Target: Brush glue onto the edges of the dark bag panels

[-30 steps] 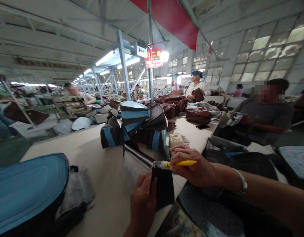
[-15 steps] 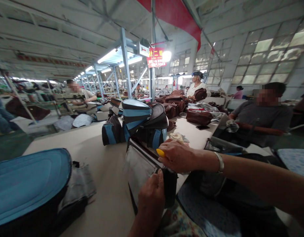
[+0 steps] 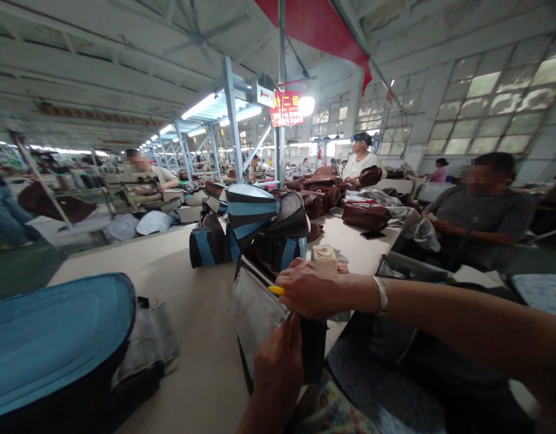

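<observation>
My left hand [image 3: 278, 367] pinches the near edge of a black and grey bag panel [image 3: 255, 313] that stands at the table's front edge. My right hand [image 3: 307, 288] is closed around a yellow-handled tool [image 3: 276, 290], whose tip points left along the panel's top edge. A silver bracelet circles my right wrist. The tool's working end is hidden by the fabric and my fingers.
A blue and black bag piece [image 3: 52, 337] lies at the near left on the long cream table [image 3: 187, 301]. A pile of blue-striped bags [image 3: 253, 226] stands mid-table, brown bags [image 3: 323, 187] further back. A seated person [image 3: 481, 208] works at the right; others stand behind.
My right hand swung the yellow tool from pointing right to pointing left and moved left over the panel. The panel now stands more upright, and my left hand shifted right under it.
</observation>
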The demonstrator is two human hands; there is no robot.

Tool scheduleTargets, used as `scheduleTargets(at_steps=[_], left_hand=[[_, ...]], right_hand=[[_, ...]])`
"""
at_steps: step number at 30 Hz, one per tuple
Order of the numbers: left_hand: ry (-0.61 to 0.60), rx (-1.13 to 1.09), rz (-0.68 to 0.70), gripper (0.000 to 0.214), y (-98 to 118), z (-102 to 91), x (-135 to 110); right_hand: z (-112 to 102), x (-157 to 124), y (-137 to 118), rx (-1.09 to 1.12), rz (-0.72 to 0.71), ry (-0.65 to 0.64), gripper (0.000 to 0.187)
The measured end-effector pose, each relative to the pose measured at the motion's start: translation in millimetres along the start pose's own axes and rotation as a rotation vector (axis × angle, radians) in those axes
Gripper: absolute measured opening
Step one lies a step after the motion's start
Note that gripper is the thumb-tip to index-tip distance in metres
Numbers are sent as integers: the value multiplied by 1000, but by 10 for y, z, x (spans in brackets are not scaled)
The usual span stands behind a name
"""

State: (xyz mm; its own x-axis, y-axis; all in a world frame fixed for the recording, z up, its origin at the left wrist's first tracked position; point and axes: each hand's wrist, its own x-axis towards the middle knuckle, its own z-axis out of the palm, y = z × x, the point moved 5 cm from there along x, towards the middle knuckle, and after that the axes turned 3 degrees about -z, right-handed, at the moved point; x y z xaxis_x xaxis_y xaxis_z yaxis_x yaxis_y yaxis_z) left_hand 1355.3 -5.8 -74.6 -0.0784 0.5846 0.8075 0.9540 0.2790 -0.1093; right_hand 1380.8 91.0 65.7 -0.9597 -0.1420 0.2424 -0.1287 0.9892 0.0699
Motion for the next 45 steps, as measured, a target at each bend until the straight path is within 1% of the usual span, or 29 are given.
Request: scheduleTargets(at_steps=[1,2,3,5,6,8,9,11,13,14,15,17,19,20,21,23,25,26,28,30,32,34,35,37,39,40,42,44,45], left_hand=[[3,30,1,31,-67,-18,-26],[14,46,3,36,-155,-51,-58],[30,46,1,40,-263,-103,-97],[63,15,-16,44,-511,-251,-197],[72,0,-26,41,-626,-339,-261],[78,-14,-96,33,-808,-523,-425],[84,-13,-175,29,-870,-610,-527],[103,-23,-409,23,-930,-744,-780],[110,-68,-626,19,-879,-802,-1049],[108,-101,-674,18,-812,-805,-1153],[102,-135,-682,21,-731,-796,-1224],[80,-162,-630,41,-577,-758,-1259],[52,-102,-571,64,-486,-708,-1176],[45,-55,-541,70,-467,-684,-1101],[48,-16,-505,71,-458,-665,-1011],[84,3,-413,56,-464,-650,-810],[120,-84,-361,39,-513,-672,-622],[128,-159,-370,33,-558,-697,-538],[86,-337,-467,26,-674,-754,-392],[-4,-510,-620,23,-778,-807,-281],[-78,-643,-756,24,-840,-858,-206],[-99,-759,-850,26,-872,-893,-163],[-103,-822,-886,27,-880,-895,-154],[-113,-953,-937,27,-885,-876,-153],[-124,-1056,-975,26,-883,-852,-158],[-131,-1085,-991,26,-882,-846,-158],[-139,-1097,-1024,27,-884,-848,-154],[-138,-1089,-1035,28,-887,-862,-139],[-138,-1092,-1028,28,-888,-867,-131]], right_hand=[[-7,-8,51,20,43,30,13],[-40,-29,125,76,123,114,14],[-88,-70,208,189,220,247,16],[-138,-201,348,573,380,553,21],[-110,-266,378,794,427,671,23],[23,-366,335,1165,475,805,25],[112,-409,277,1289,509,845,26],[296,-484,115,1443,579,891,26],[448,-540,-62,1519,629,924,27],[507,-560,-142,1544,646,941,28],[556,-574,-213,1570,657,957,28],[639,-583,-329,1631,682,978,29],[699,-574,-411,1683,705,978,30],[717,-568,-439,1702,711,974,30],[726,-564,-456,1717,713,972,29],[710,-570,-449,1731,701,986,28],[647,-601,-391,1704,675,1024,27],[598,-622,-351,1666,659,1042,26],[462,-661,-276,1541,608,1079,22],[282,-671,-253,1373,512,1112,15],[77,-636,-311,1167,370,1138,7],[-103,-552,-431,969,201,1147,5],[-170,-487,-502,879,104,1126,7],[-250,-339,-642,700,-113,1034,11],[-273,-226,-719,523,-263,950,13],[-280,-194,-724,447,-289,929,12],[-314,-188,-683,382,-262,955,12],[-346,-214,-652,415,-236,975,15],[-352,-223,-659,439,-251,965,16]])
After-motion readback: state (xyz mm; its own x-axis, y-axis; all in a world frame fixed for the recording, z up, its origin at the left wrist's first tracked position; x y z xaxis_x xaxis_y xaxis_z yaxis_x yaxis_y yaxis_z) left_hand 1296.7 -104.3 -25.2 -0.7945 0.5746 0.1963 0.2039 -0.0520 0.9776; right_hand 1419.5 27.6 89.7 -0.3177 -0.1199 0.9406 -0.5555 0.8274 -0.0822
